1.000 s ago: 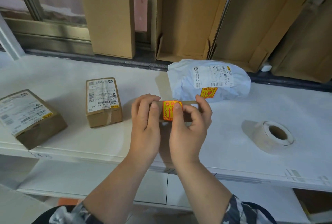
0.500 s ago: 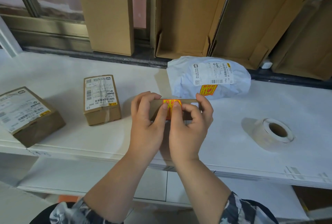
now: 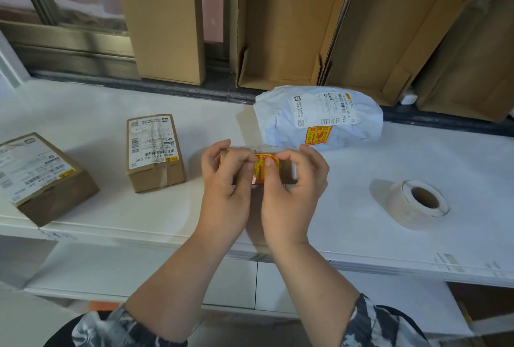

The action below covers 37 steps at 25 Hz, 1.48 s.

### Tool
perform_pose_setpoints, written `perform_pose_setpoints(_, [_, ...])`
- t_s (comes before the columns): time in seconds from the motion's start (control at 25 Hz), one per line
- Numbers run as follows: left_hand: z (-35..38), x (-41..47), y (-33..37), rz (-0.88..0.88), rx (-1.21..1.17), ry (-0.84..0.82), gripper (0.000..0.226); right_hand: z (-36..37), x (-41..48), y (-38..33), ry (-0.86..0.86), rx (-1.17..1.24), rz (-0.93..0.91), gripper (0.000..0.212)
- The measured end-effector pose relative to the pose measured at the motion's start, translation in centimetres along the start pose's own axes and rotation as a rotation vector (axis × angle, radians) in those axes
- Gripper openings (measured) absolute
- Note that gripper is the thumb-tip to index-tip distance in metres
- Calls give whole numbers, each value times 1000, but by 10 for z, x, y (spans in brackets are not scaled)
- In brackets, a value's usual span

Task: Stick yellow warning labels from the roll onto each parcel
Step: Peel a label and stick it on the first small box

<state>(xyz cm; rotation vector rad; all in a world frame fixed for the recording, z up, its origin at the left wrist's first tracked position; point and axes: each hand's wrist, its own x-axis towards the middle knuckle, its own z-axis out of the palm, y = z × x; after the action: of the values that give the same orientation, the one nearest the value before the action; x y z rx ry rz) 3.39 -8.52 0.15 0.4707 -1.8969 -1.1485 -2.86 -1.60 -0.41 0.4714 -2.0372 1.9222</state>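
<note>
Holding a small cardboard parcel (image 3: pixel 286 171) up over the white table (image 3: pixel 417 157), both hands are clenched on it: left hand (image 3: pixel 225 188) wraps the left end, right hand (image 3: pixel 294 193) wraps the right end. Both thumbs press onto a yellow warning label (image 3: pixel 260 170) with red print on the parcel's near face, centre frame; thumbs nearly touch each other on it. Label looks folded over the top edge, can't tell how far. Just beyond the hands, a white poly mailer (image 3: pixel 319 121) lies on the table, shipping label on top and a yellow warning sticker (image 3: pixel 318 135) on its near side. Label roll (image 3: pixel 420 202) lies flat on the table, right of the hands, well apart, core hole facing up. Left of the hands: a cardboard box (image 3: pixel 154 151) with shipping label on top, and further left at the near table edge another box (image 3: pixel 41 176), also with shipping label; no yellow warning sticker visible on either from this angle. Far side: flattened cartons (image 3: pixel 306 21) lean upright against the window ledge. Camouflage-pattern sleeves (image 3: pixel 383 324) at bottom of frame.
</note>
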Motion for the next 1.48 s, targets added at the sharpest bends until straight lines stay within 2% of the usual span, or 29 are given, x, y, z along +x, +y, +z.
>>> perform_pose_setpoints(0.12, [-2, 1, -2, -6, 3, -42, 18, -5, 0, 1, -8, 2, -37, 21])
perform_pose_setpoints(0.2, [-4, 0, 0, -21, -22, -54, 19, -10, 1, 0, -11, 41, -57, 30])
perform_pose_setpoints(0.32, [-8, -1, -3, -20, -4, -96, 33, -16, 9, 0, -20, 43, -77, 31])
perform_pose_setpoints(0.4, [-12, 1, -7, -5, 21, -124, 40, -17, 13, 6, -56, 21, -126, 26])
perform_pose_setpoints(0.52, [-18, 2, -9, -6, 40, -141, 41, -20, 10, 10, -135, 3, -129, 33])
perform_pose_setpoints(0.68, [-26, 1, -8, -9, 78, -113, 44, -24, 10, 13, -264, -101, -189, 26])
perform_pose_setpoints(0.88, [-45, -6, -14, 34, 211, -58, 51, -25, 8, 9, -453, -103, -172, 37])
perform_pose_setpoints(1.08, [-54, -5, -26, 27, 305, 16, 53, 1, 9, 8, -530, -230, -243, 31])
perform_pose_setpoints(1.36, [-74, 23, -23, -94, 438, -40, 58, 37, 9, 1, -437, -411, -364, 27])
perform_pose_setpoints(1.48, [-86, 26, -21, -107, 515, 18, 51, 50, 13, 3, -398, -506, -403, 26])
